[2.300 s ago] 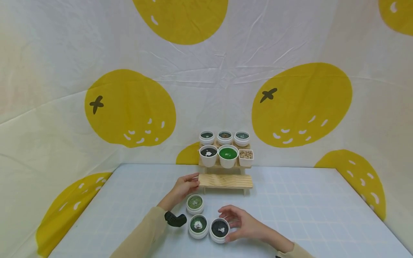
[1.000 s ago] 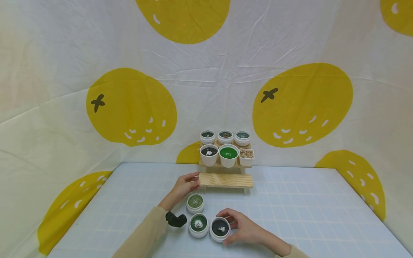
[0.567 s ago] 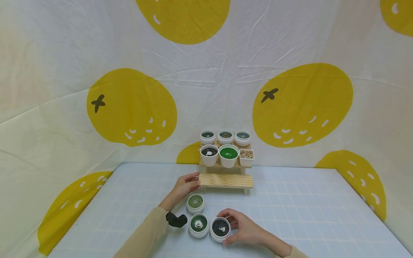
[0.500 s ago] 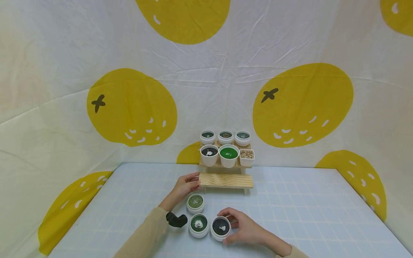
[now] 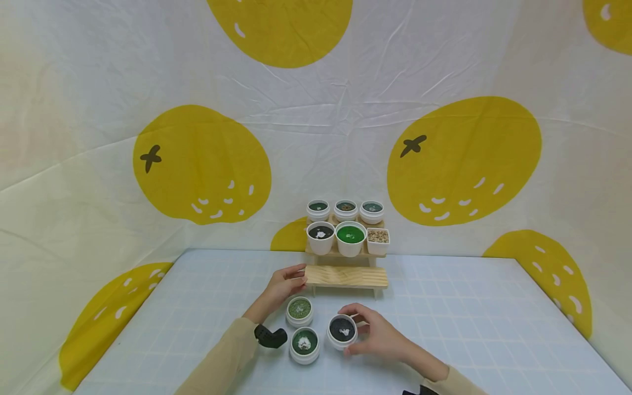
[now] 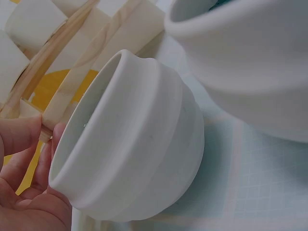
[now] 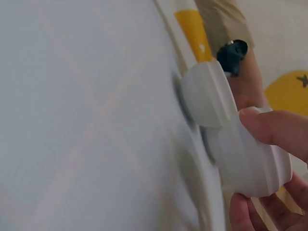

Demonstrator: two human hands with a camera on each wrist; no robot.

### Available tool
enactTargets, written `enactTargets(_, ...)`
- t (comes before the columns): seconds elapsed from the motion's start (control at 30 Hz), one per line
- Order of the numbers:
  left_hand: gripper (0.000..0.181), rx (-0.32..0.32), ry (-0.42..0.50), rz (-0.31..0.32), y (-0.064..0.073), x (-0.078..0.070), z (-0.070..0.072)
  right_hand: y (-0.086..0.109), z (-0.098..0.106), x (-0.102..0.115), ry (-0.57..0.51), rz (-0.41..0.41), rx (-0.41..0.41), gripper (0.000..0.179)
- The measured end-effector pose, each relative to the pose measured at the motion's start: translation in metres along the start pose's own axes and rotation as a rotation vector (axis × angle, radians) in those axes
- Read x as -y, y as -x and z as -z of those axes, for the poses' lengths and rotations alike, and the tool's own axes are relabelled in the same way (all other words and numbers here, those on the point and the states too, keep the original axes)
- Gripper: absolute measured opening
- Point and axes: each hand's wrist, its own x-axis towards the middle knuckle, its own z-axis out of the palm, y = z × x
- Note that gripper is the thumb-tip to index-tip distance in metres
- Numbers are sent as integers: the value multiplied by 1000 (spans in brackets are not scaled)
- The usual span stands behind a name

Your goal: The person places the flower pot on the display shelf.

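In the head view my left hand (image 5: 280,287) pinches the left end of the wooden stand's lowest step (image 5: 346,277). The left wrist view shows the thumb and fingers (image 6: 21,137) on that end. My right hand (image 5: 379,336) grips a small round white pot (image 5: 342,331) with a dark filling and a pale patch. In the right wrist view, the gripped pot (image 7: 250,156) appears raised off the table, between thumb and fingers. Left of it stand a pot with speckled green filling (image 5: 299,310) and, nearer me, one with dark green filling and a white patch (image 5: 304,343).
On the middle step stand a dark-filled cup (image 5: 320,237), a bright green one (image 5: 350,237) and a square cup of grainy bits (image 5: 378,240). Three small pots, one in the middle (image 5: 345,209), line the top step. A fabric backdrop (image 5: 326,153) rises behind the pale table (image 5: 459,307).
My right hand has moved the dark-filled pot forward and slightly right, away from the dark green one. The left hand stays at the lowest step.
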Motion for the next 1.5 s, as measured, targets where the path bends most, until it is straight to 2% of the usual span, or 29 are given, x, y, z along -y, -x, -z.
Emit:
enactTargets(0.27, 45, 4, 4, 0, -1, -1, 0, -10, 6, 7, 20, -38, -150, 68)
enactTargets(0.47, 44, 8, 0, -8, 2, -3, 0, -21, 9, 8, 40, -64, -231, 69)
enactTargets(0.77, 44, -9, 2, 0, -2, 1, 0, -38, 7, 10, 37, -60, -303, 69)
enactTargets(1.03, 45, 14, -5, -14, -2, 2, 1, -50, 7, 13, 59, -20, -387, 68)
enactTargets(1.17, 46, 17, -7, -5, -2, 2, 1, -57, 6, 15, 73, -55, -434, 67)
enactTargets(1.3, 46, 21, -2, -3, -3, 2, 2, -63, 6, 16, 60, -76, -447, 67)
enactTargets(1.5, 47, 23, 8, -7, -3, 2, 2, -71, 5, 15, 48, -56, -450, 66)
